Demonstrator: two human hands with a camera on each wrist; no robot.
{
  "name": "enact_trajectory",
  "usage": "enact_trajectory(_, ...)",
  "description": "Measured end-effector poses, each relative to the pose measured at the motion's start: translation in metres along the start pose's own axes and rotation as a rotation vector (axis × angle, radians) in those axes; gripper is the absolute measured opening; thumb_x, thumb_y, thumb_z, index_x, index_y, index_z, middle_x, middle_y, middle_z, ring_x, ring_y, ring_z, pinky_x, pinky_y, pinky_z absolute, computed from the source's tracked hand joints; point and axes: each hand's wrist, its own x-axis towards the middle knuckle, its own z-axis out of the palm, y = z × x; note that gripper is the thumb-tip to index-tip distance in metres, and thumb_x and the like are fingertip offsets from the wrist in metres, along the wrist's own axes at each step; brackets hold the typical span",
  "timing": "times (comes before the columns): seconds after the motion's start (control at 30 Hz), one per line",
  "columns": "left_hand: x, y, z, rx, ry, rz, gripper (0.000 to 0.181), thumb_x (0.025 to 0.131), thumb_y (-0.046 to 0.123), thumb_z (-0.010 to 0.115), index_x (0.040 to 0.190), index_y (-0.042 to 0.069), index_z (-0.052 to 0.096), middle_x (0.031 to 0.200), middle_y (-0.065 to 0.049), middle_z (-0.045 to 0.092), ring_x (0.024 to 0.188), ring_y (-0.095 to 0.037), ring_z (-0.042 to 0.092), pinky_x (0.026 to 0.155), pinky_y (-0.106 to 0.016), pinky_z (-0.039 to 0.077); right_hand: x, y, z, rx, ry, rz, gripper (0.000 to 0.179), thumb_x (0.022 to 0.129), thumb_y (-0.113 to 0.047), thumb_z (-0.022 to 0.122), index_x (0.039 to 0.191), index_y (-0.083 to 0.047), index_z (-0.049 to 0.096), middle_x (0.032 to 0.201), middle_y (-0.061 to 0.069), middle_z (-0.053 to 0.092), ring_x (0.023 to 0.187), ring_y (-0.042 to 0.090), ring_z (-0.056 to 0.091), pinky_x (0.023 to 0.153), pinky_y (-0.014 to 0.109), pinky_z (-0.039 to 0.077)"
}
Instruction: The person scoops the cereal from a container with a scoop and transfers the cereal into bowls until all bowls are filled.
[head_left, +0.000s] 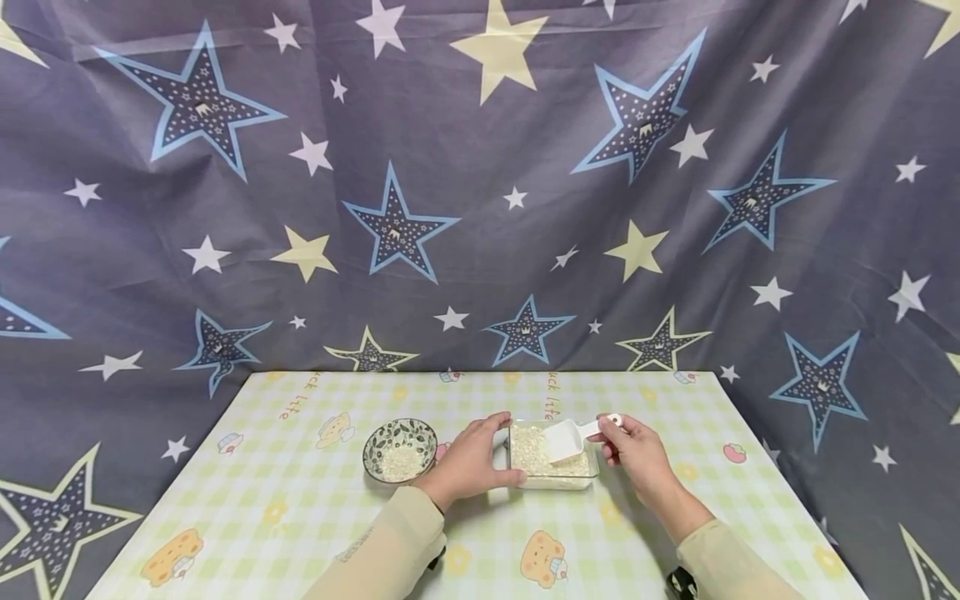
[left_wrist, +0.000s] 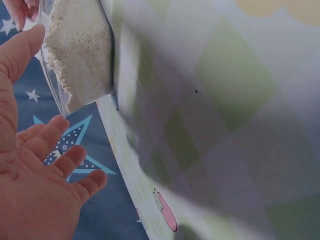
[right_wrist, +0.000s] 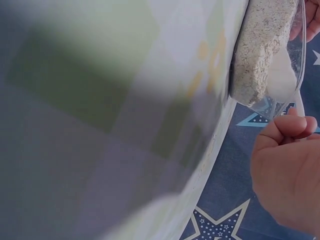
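Observation:
A clear rectangular glass container (head_left: 558, 482) filled with pale oat flakes (head_left: 528, 446) stands on the table. My left hand (head_left: 471, 460) holds its left end, thumb at the near corner and fingers toward the far one. In my right hand (head_left: 641, 458), thumb and fingers pinch the handle of a white scoop (head_left: 564, 442). The scoop's head lies tilted in the flakes, and its handle crosses the right rim. Through the glass wall, the right wrist view shows the scoop (right_wrist: 282, 77) against the flakes. Left of my left hand is a patterned bowl (head_left: 373, 442) with some flakes inside.
A green-and-white checked cloth (head_left: 300, 500) printed with cartoon food covers the table. Behind it hangs a dark curtain (head_left: 465, 125) with stars. The table's far edge runs just behind the bowl and container.

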Motion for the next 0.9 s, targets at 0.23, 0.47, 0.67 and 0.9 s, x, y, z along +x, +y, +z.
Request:
enact_trajectory(0.23,-0.002,0.001,0.0,0.003,0.004,0.006,0.104,0.082,0.05,0.09,0.163,0.008,0.04,0.159,-0.003,0.058,0.148,-0.034,0.052,0.124,-0.054,0.044,-0.006,0.001,0.001,-0.003,0.008,0.029,0.04,0.111,-0.027,0.06,0.136,0.005,0.062,0.083,-0.005,0.079,0.06,0.003,0.052,0.056,0.018,0.047)
enact_trajectory(0.47,0.0,0.001,0.0,-0.001,0.002,-0.006,0.103,0.083,0.05,0.09,0.164,0.01,0.04,0.159,-0.002,0.058,0.149,-0.033,0.052,0.124,-0.053,0.045,-0.014,0.002,0.011,0.049,0.047,0.058,0.035,0.112,-0.024,0.059,0.131,0.005,0.063,0.08,-0.004,0.079,0.058,0.002,0.053,0.054,0.016,0.044)
enact_trajectory(0.67,-0.001,0.001,0.0,0.005,0.004,-0.004,0.103,0.082,0.049,0.09,0.164,0.01,0.04,0.159,-0.003,0.058,0.148,-0.033,0.052,0.124,-0.053,0.045,-0.019,0.004,0.02,0.039,0.04,0.064,0.039,0.111,-0.026,0.06,0.135,0.004,0.061,0.081,-0.004,0.08,0.058,0.002,0.053,0.052,0.017,0.042)
enact_trajectory(0.9,-0.001,0.001,0.0,0.0,-0.002,-0.011,0.102,0.083,0.05,0.089,0.164,0.012,0.04,0.159,-0.002,0.058,0.148,-0.032,0.052,0.123,-0.053,0.045,-0.024,0.003,0.02,0.055,0.065,0.079,0.036,0.112,-0.024,0.058,0.135,0.004,0.061,0.081,-0.004,0.08,0.056,0.001,0.05,0.051,0.017,0.039)
